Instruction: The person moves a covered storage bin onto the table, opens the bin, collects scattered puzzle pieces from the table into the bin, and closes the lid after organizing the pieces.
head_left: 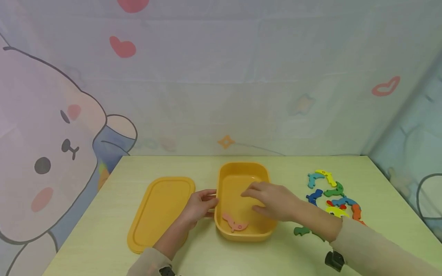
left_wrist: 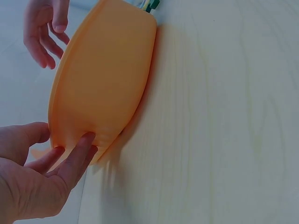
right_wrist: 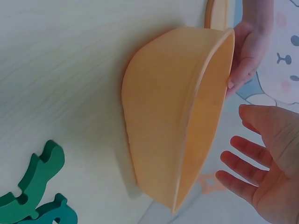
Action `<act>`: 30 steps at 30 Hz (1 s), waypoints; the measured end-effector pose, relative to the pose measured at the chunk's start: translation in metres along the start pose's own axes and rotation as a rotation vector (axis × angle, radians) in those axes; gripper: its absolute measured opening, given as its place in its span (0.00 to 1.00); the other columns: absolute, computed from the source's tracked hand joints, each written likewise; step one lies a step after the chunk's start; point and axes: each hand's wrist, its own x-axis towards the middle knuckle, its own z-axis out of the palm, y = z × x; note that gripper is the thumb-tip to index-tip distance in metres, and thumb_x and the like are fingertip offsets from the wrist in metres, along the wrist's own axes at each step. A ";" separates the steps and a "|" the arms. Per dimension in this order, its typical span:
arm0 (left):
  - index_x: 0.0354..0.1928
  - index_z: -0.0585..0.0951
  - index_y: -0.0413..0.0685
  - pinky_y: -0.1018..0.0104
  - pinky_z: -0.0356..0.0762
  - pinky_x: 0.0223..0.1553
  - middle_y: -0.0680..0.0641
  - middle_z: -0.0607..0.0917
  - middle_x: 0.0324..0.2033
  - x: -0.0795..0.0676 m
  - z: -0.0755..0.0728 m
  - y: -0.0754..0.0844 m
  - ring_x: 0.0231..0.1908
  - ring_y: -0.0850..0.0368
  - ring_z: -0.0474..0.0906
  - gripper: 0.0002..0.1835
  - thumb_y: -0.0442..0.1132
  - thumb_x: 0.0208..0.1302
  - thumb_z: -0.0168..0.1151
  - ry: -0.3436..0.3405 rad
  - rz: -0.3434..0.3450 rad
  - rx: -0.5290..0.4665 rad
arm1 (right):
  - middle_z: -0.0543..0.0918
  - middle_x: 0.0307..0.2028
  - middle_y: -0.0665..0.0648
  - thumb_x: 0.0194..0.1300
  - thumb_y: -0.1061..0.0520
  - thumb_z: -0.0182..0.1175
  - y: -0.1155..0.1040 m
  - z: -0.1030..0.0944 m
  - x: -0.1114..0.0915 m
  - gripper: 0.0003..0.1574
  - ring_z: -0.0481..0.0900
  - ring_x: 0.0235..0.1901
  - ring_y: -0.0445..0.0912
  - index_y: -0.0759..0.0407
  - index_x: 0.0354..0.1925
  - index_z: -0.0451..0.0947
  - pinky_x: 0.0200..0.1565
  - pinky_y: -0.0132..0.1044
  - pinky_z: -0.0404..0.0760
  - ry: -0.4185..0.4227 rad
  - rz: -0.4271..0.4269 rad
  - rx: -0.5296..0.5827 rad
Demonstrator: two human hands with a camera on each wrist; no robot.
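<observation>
A deep orange-yellow plastic box (head_left: pixel 241 235) stands on the table with its open top up. My left hand (head_left: pixel 199 206) holds its left side, with the thumb at the rim and the fingers (left_wrist: pixel 77 156) against the outer wall. Over the box's right half hovers my right hand (head_left: pixel 274 200), its fingers spread and loosely bent with nothing between them. In the right wrist view this hand (right_wrist: pixel 273 161) is apart from the rim. One curved pink puzzle piece (head_left: pixel 236 223) with a knob lies on the box floor, near the front left corner.
Left of the box lies a flat orange-yellow lid (head_left: pixel 160 209). Several curved puzzle pieces, among them a dark blue piece (head_left: pixel 314 197) and a green piece (head_left: pixel 335 190), lie on the right, partly behind my right forearm. A printed cloth (head_left: pixel 207 76) hangs behind the table.
</observation>
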 end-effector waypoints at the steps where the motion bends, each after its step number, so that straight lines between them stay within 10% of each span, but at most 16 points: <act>1: 0.61 0.68 0.34 0.58 0.82 0.36 0.33 0.76 0.51 0.000 0.000 0.000 0.45 0.44 0.79 0.24 0.35 0.64 0.55 -0.001 0.001 0.001 | 0.78 0.46 0.50 0.56 0.52 0.65 0.001 0.000 -0.001 0.23 0.77 0.42 0.44 0.49 0.52 0.76 0.38 0.35 0.81 0.000 0.008 0.000; 30: 0.61 0.68 0.35 0.57 0.82 0.36 0.33 0.76 0.51 0.004 0.000 -0.003 0.44 0.45 0.80 0.25 0.35 0.63 0.56 0.006 -0.003 0.002 | 0.77 0.50 0.51 0.56 0.50 0.65 0.032 -0.008 -0.043 0.28 0.77 0.43 0.46 0.48 0.55 0.73 0.31 0.31 0.79 0.035 0.128 -0.040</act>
